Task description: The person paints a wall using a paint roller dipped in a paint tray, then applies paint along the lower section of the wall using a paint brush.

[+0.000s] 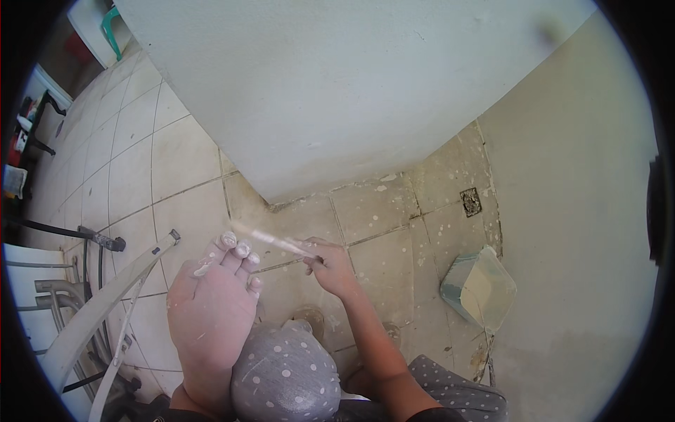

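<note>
My right hand (330,264) holds a slim paintbrush (279,241) by its pale handle, near the middle of the view. The brush tip points left and is blurred. Close to that tip is my left hand (216,300), palm turned up, its fingers slightly curled and smeared with white paint or filler. Nothing lies in the left palm. Below the hands shows a knee in grey polka-dot cloth (287,369). To the right, a translucent plastic container (482,290) with pale yellowish contents stands on the floor by the wall.
A pale wall corner (343,95) juts over the tiled floor (184,153); another wall (564,211) rises at right. A floor drain (471,202) lies near its foot. A metal ladder (111,306) leans in at lower left, beside grey tubing. Dark shelf legs and a green chair stand farther back.
</note>
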Demonstrator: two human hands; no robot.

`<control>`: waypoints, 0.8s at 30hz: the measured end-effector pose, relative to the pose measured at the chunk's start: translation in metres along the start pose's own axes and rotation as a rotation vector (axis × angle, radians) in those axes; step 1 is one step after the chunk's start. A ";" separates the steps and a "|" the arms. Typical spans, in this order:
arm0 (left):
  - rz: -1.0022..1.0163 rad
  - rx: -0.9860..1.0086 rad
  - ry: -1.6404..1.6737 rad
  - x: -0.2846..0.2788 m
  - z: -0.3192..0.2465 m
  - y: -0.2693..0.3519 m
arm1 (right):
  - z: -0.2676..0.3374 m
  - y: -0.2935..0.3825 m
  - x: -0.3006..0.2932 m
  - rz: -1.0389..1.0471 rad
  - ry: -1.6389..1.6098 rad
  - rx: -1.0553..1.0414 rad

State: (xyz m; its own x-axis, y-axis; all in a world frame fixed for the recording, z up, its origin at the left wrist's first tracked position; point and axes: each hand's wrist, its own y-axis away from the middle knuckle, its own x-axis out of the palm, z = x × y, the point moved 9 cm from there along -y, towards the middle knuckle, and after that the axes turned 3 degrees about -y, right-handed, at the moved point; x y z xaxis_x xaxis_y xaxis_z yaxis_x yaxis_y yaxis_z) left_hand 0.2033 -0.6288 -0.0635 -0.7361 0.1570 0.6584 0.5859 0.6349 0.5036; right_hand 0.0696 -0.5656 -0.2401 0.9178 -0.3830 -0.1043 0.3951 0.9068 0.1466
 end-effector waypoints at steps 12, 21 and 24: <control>0.000 0.067 0.063 -0.002 -0.007 0.007 | -0.077 0.017 0.059 0.210 -0.394 0.277; 0.026 0.045 0.044 0.005 -0.004 0.008 | -0.052 0.002 0.010 0.037 -0.636 0.168; 0.022 0.034 0.014 0.005 -0.003 0.008 | -0.032 -0.007 0.009 0.070 -0.800 0.085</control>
State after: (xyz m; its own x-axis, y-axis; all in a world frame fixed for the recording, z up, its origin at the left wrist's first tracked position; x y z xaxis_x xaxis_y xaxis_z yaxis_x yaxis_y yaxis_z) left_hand 0.2048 -0.6249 -0.0546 -0.7183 0.1602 0.6770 0.5895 0.6570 0.4700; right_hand 0.0737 -0.5695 -0.2738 0.6773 -0.3646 0.6390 0.3075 0.9293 0.2044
